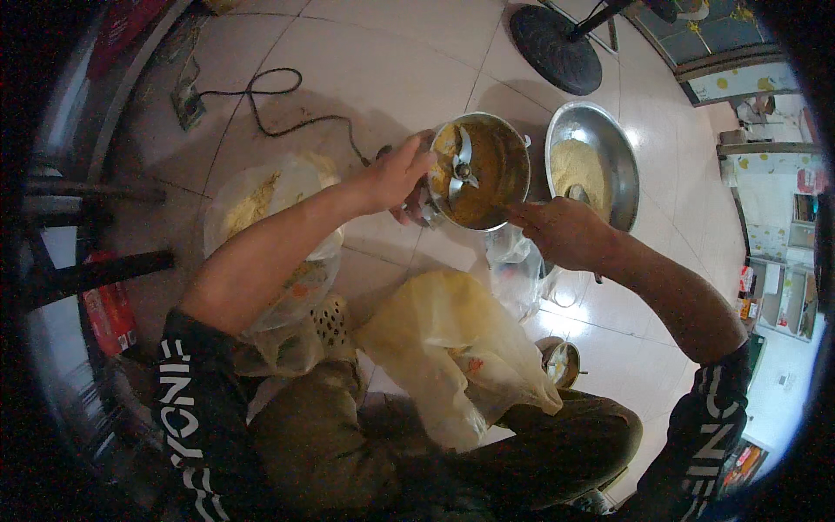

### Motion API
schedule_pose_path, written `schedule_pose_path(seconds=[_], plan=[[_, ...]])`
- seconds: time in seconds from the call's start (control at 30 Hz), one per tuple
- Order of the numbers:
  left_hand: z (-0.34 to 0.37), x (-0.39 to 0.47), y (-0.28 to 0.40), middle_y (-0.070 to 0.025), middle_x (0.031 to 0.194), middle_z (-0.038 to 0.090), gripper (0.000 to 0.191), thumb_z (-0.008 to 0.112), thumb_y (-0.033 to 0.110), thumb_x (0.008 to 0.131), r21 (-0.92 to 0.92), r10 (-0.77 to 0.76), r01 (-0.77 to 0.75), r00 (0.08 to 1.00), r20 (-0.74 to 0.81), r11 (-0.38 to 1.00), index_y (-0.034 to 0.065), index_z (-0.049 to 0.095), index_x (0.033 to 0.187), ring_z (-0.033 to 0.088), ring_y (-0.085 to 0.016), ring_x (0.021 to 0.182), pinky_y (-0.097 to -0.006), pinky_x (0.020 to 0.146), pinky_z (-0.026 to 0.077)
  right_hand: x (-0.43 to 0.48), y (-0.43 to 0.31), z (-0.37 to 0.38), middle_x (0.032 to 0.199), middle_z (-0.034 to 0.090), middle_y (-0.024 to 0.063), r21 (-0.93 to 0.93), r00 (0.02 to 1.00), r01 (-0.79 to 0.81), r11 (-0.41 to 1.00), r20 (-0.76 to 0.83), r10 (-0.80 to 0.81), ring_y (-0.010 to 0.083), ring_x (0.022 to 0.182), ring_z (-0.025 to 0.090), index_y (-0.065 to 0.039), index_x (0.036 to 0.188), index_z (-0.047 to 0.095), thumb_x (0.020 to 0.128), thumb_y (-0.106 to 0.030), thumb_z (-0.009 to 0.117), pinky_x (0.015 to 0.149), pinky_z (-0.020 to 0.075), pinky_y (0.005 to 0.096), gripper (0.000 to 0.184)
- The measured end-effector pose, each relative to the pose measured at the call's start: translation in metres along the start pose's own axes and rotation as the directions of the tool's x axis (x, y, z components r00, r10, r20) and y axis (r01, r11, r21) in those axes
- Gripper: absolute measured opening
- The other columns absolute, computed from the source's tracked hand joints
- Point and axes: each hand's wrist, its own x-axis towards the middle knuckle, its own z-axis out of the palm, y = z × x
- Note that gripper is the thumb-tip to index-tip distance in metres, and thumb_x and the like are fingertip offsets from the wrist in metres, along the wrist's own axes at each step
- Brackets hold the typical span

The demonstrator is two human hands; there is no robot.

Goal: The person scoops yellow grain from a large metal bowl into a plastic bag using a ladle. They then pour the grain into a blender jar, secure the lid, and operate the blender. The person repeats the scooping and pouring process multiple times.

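A steel grinder bowl point(502, 163) is tipped towards me, its blades point(462, 171) bare and yellow-brown powder coating its inside. My left hand point(399, 175) grips the bowl's left side. At the lower right rim, my right hand point(564, 231) has its fingers curled; whether it holds the rim or a small tool there is unclear. Just beyond it stands an oval-looking steel basin point(625, 163) with pale yellow powder point(577, 166) and the bowl of a spoon point(576, 193). A translucent plastic bag point(215, 215) with yellow powder lies under my left forearm.
A large yellowish plastic bag point(443, 313) lies before my legs, near a clear bag point(512, 267) and a small metal pot point(569, 362). A black cord point(261, 127) runs over the tiled floor to a power strip point(188, 104). A round black stand base point(554, 49) stands beyond.
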Motion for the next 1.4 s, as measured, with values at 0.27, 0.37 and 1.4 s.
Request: schedule_pose_path(seconds=[0.27,0.37,1.4], plan=[[0.0,0.005,-0.006,-0.0094,0.081,0.058,0.046,0.033,0.036,0.1,-0.013,0.015,-0.015,1.0,-0.006,1.0,0.0114,0.023,0.138,0.06,-0.016,0.057,-0.034,0.043,0.055,-0.006,0.005,0.001,0.077,0.067,0.0161,-0.078,0.998,-0.036,0.996,-0.048,0.032,0.0324,0.067,0.068,-0.009,0.13,0.046,0.081,-0.013,0.06,0.061,0.0556,0.0435,0.051],[0.002,0.001,-0.003,-0.0086,0.079,0.057,0.046,0.033,0.035,0.1,-0.015,0.016,-0.016,1.0,-0.006,1.0,0.0121,0.023,0.138,0.06,-0.016,0.057,-0.0331,0.043,0.055,-0.005,0.001,-0.007,0.075,0.066,0.0166,-0.069,0.999,0.036,0.997,-0.022,-0.038,0.0324,0.067,0.068,-0.009,0.13,0.046,0.08,-0.013,0.061,0.062,0.0563,0.0425,0.052],[-0.013,0.022,-0.025,-0.0128,0.114,0.056,0.052,0.031,0.035,0.102,0.044,0.097,-0.091,0.983,-0.159,0.995,0.0101,0.021,0.146,0.064,-0.021,0.072,-0.0347,0.043,0.055,-0.042,-0.021,-0.019,0.096,0.068,0.0123,0.321,0.89,-0.157,0.934,-0.363,0.275,0.0301,0.077,0.067,-0.018,0.125,0.055,0.086,-0.009,0.059,0.065,0.0548,0.0409,0.04]])
